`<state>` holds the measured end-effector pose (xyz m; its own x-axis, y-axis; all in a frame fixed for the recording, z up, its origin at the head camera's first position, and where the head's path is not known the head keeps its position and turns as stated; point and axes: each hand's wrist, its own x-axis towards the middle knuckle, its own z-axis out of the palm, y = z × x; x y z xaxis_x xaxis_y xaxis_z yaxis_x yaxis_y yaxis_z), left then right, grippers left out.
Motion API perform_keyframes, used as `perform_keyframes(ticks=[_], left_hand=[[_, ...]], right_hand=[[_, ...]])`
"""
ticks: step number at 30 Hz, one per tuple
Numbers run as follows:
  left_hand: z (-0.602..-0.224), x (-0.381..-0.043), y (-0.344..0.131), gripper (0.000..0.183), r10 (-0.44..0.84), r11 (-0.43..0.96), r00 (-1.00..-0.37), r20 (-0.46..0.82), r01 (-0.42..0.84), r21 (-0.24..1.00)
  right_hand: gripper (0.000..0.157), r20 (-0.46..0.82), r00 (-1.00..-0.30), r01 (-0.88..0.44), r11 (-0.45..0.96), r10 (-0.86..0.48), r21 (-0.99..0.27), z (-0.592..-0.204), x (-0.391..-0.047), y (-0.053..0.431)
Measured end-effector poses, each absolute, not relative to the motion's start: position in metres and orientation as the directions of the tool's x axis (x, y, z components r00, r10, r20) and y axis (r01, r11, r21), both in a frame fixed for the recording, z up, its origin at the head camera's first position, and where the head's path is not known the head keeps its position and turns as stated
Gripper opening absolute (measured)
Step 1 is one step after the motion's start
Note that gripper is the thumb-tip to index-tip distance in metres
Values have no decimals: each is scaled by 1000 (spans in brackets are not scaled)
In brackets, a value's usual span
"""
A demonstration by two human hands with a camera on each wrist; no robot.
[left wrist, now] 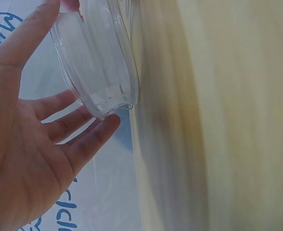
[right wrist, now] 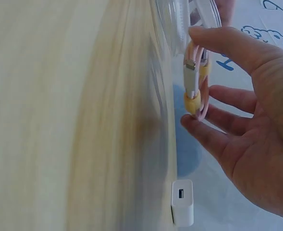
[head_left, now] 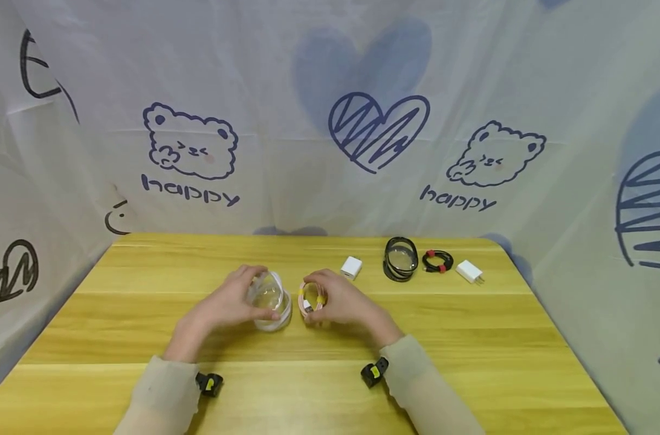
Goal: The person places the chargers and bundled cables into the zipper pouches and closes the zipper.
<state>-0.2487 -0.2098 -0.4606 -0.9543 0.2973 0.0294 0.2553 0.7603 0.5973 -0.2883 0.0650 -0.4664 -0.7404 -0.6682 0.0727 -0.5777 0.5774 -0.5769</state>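
1. Pink cable coil (right wrist: 197,82) w/ yellow ties + white plug: nr table ctr; lifted or resting, can't tell.
2. R hand (head_left: 343,299): pinches coil, thumb on near edge, fingers on far edge.
3. L hand (head_left: 234,297): thumb & fingers curled round clear/white coil (left wrist: 95,57), just L of pink one; small gap btwn the two in head view. Exact matl unclear.
4. White adapter (head_left: 351,267), USB port visible, just beyond R hand.
5. Further R, in order: lg black coil (head_left: 397,275); sm black cable (head_left: 431,266) w/ red ties; 2nd white adapter (head_left: 469,271), prongs showing.
6. Yellowish wood-grain table (head_left: 319,393); white cloth (head_left: 286,181) behind, w/ blue bears, hearts, "happy".
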Motion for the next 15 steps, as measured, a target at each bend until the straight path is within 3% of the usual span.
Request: perform_keyframes(ticks=[15], left_hand=[[-460,-245,-206,99,363,751,-930,51,325,574]], right_hand=[[83,140,-740,-593,540,-658,-597,-468,-286,61]])
